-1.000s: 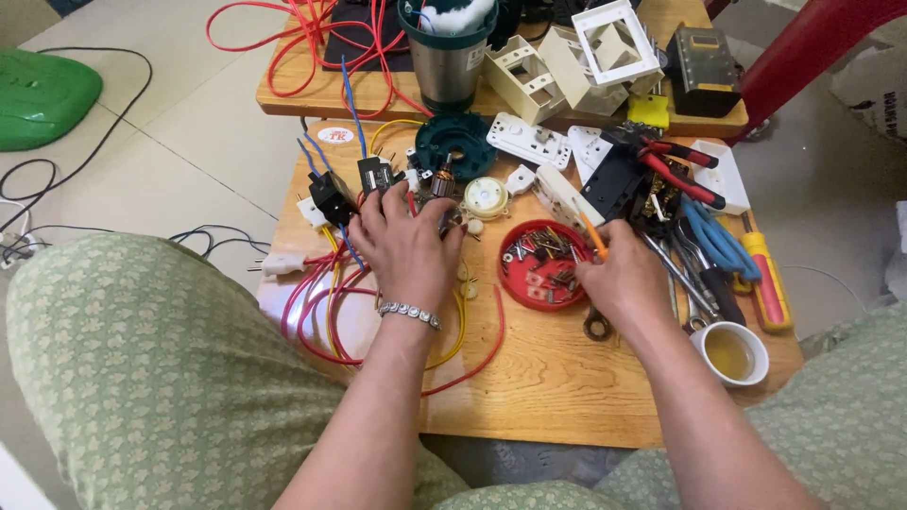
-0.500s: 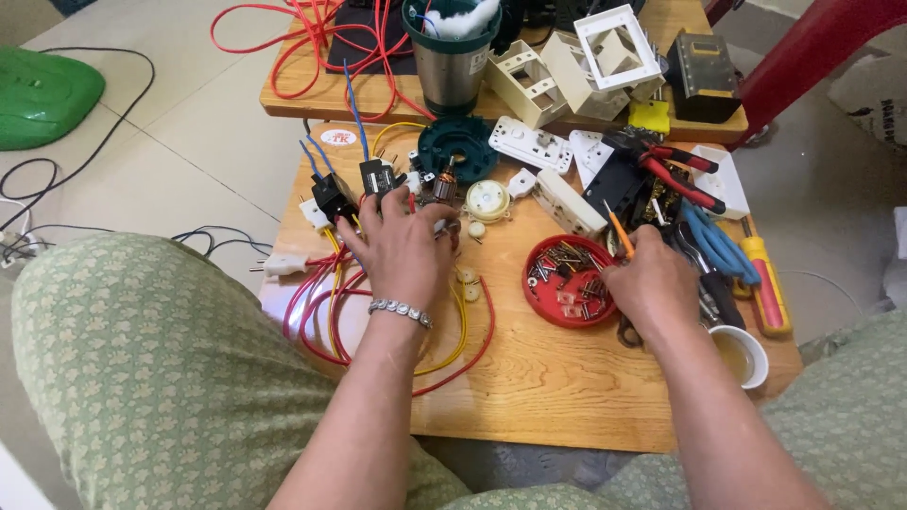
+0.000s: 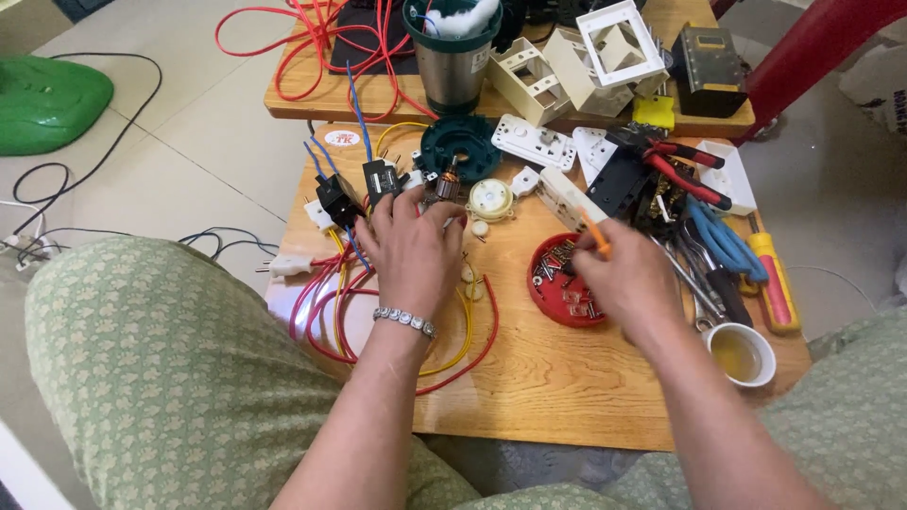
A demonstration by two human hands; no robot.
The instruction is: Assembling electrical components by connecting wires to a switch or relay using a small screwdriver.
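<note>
The left hand (image 3: pixel 413 253) is pressing, fingers bent, on small black wired parts (image 3: pixel 364 187). The right hand (image 3: pixel 631 280) is pinching a thin orange tool (image 3: pixel 595 233) over the round red screw lid (image 3: pixel 565 280) at three o'clock. A bump could be spilling screws.

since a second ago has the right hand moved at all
Yes. The right hand has shifted up and left, from beside the tools onto the red dish, holding an orange-handled tool.

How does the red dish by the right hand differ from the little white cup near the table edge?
The red dish is wide, shallow and full of small screws; the white cup is smaller, deeper and holds yellowish liquid. The right hand partly covers the dish, while the cup stands untouched. Both are round and sit on the wooden table.
</note>
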